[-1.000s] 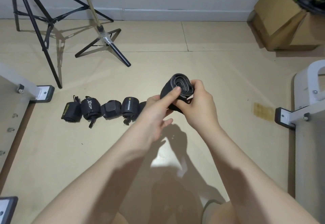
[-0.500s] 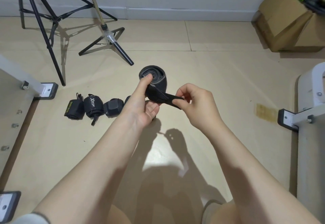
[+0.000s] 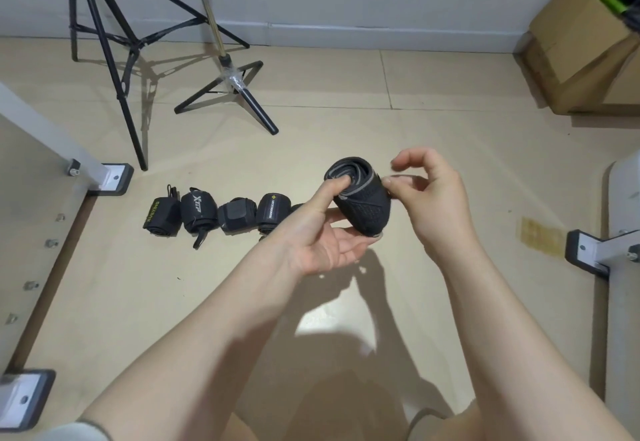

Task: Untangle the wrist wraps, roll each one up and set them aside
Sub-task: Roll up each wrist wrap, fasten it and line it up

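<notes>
A rolled black wrist wrap (image 3: 363, 203) is held above the floor, its open spiral end facing away from me. My left hand (image 3: 322, 233) cups it from below, thumb pressed on the roll's upper rim. My right hand (image 3: 427, 198) pinches the roll's right side between thumb and forefinger, the other fingers curled above. Several rolled wraps lie in a row on the floor to the left: one with yellow lettering (image 3: 161, 217), one marked with white letters (image 3: 198, 210), a plain one (image 3: 236, 215) and another with a small logo (image 3: 273, 213). A further one is mostly hidden behind my left hand.
A black tripod (image 3: 104, 42) and a second stand (image 3: 239, 84) occupy the far left floor. Cardboard boxes (image 3: 585, 56) sit at the far right. White frame legs with black feet stand at left (image 3: 110, 177) and right (image 3: 585, 250). The beige floor stretches between them.
The loose strap tail that my right hand was pulling out is now wrapped down on the roll. The roll has moved right and tilted; my left hand now holds it from underneath.
</notes>
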{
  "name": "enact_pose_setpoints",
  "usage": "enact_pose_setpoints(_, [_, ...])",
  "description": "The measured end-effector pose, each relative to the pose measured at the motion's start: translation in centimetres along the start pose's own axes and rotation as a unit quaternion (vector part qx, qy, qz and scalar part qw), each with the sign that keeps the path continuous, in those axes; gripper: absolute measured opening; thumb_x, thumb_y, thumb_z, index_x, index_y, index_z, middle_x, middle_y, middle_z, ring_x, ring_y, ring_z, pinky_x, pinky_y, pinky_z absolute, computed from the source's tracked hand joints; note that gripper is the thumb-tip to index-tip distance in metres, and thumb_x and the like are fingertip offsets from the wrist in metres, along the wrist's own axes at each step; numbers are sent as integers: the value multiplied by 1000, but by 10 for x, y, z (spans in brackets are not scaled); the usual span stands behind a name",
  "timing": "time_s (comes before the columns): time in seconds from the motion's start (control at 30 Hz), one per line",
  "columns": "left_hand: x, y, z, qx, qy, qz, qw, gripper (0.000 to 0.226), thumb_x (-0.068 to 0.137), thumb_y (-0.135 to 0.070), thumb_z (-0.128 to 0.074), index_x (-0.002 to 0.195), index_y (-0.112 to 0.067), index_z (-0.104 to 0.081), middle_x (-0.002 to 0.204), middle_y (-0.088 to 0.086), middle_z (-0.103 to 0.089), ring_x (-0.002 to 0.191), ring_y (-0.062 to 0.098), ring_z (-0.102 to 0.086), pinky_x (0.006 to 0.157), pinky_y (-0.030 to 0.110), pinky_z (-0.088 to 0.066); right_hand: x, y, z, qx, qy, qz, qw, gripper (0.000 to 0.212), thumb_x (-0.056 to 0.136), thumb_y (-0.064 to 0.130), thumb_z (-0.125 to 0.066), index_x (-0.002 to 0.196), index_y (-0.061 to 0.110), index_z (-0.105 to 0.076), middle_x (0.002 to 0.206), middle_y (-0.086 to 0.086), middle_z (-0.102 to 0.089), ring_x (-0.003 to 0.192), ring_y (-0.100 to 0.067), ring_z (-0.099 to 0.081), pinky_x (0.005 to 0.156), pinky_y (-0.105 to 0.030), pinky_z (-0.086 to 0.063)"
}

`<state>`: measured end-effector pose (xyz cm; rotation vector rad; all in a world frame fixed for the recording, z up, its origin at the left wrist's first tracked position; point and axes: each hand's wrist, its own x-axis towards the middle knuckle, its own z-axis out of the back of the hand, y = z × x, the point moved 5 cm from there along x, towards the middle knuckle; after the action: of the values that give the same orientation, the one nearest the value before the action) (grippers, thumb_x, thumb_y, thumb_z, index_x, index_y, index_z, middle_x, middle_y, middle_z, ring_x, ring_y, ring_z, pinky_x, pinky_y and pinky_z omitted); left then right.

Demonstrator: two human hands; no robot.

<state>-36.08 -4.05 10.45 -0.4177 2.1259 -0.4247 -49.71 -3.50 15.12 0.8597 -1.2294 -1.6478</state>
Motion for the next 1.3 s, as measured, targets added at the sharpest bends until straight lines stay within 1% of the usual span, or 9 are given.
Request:
enact_pose_setpoints(0.2, [4, 1, 0, -63, -10, -5, 998, 55, 78, -57, -57, 95, -4, -55, 75, 16, -70, 77, 27, -66, 67, 30, -49, -10, 6, -13, -146, -66, 119, 980, 14, 87, 9, -56, 85, 16, -68, 82, 2, -67, 78, -14, -61, 74, -20, -42])
enact_pose_setpoints(0.4, [6, -12, 9, -113, 15, -32, 993, 76, 58, -51, -65, 118, -7, -54, 94, 13, -68, 91, 27, -66, 82, 35, -52, -33, 1, -53, -213, 22, 154, 965, 62, 77, 21, -68, 133, 6, -47, 130, -7, -55, 116, -17, -49, 96, -24, -37])
enact_pose_setpoints(0.57, [9, -10, 13, -92, -13, -57, 994, 49, 78, -46, -61, 109, -9, -57, 77, 6, -69, 64, 17, -69, 63, 25, -57, -25, -7, -58, -230, -43, 137, 963, 47, 74, 16, -74, 117, 9, -57, 110, -5, -64, 95, -27, -59, 82, -32, -42])
enact_pose_setpoints(0.7, [19, -9, 24, -92, -52, -43, 993, 51, 83, -51, -60, 111, -9, -60, 95, 6, -67, 72, 18, -68, 67, 26, -57, -3, -31, -60, -110, 73, 42, 990, 40, 77, 12, -73, 113, 17, -57, 105, 5, -64, 98, -15, -59, 85, -25, -45])
enact_pose_setpoints(0.8, [35, -4, 40, 37, -82, -5, 996, 72, 80, -70, -47, 118, -11, -60, 113, 9, -64, 88, 23, -67, 75, 32, -52, 9, -68, -67, 16, 109, -96, 989, 38, 83, 10, -69, 114, 18, -50, 115, 3, -59, 99, -10, -59, 84, -21, -49])
enact_pose_setpoints(0.87, [47, 0, 62, 150, -136, 24, 979, 76, 80, -76, -38, 110, -9, -60, 104, 10, -62, 86, 23, -62, 74, 31, -48, 18, -101, -75, 37, 106, -167, 980, 35, 85, 14, -68, 115, 14, -50, 117, 0, -58, 102, -16, -61, 89, -27, -51])
enact_pose_setpoints(1.03, [70, -7, 149, 411, -277, -47, 867, 19, 92, -30, -55, 84, -13, -50, 73, -2, -48, 67, 16, -52, 58, 24, -37, 30, -192, -106, 0, 112, -305, 946, 23, 84, 25, -68, 94, 13, -51, 108, -12, -63, 99, -31, -64, 90, -50, -51])
enact_pose_setpoints(1.13, [87, -3, 199, 408, -310, -56, 857, 19, 92, -15, -51, 73, -14, -47, 69, 0, -50, 70, 21, -54, 57, 25, -36, 28, -240, -126, -21, 116, -337, 934, 37, 84, 32, -66, 107, 10, -46, 109, -12, -60, 98, -30, -64, 89, -52, -51])
enact_pose_setpoints(1.3, [118, -3, 262, 381, -382, -100, 836, 14, 89, -15, -50, 76, -18, -55, 89, 2, -62, 99, 32, -62, 73, 31, -42, 30, -279, -144, -22, 128, -333, 934, 24, 86, 25, -64, 99, 15, -46, 102, -5, -58, 98, -28, -63, 90, -49, -51])
